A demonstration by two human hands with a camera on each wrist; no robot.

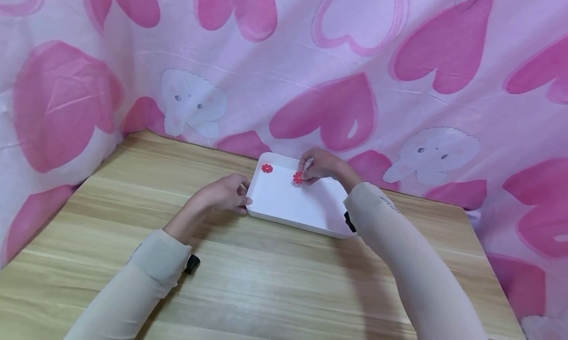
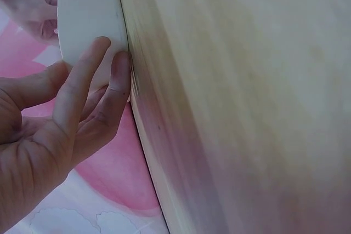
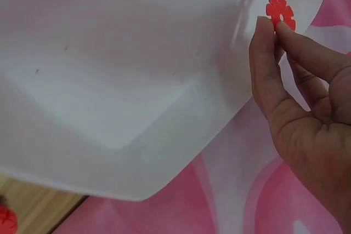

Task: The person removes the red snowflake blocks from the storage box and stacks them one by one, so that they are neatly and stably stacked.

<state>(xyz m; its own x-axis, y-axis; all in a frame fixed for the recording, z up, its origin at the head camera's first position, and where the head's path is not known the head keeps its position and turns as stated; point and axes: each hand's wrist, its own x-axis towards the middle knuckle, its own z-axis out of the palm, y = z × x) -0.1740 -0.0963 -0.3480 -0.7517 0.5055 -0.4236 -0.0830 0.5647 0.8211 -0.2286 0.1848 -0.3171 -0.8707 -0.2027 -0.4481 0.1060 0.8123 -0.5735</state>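
Observation:
A shallow white tray [image 1: 293,202] lies on the wooden table near the far curtain. My left hand [image 1: 228,192] holds its left end, thumb at the rim and fingers along the outer wall, as the left wrist view shows. Over the far part of the tray, my right hand [image 1: 318,165] pinches a red flower-shaped plastic disc [image 3: 281,12] between thumb and fingertips. Another red flower-shaped disc [image 1: 266,168] sits in the tray's far left corner.
A pink curtain [image 1: 248,84] with hearts hangs right behind the table [image 1: 248,281] and at its sides. In the right wrist view a red piece [image 3: 6,220] shows at the lower left, outside the tray, cut off by the frame edge.

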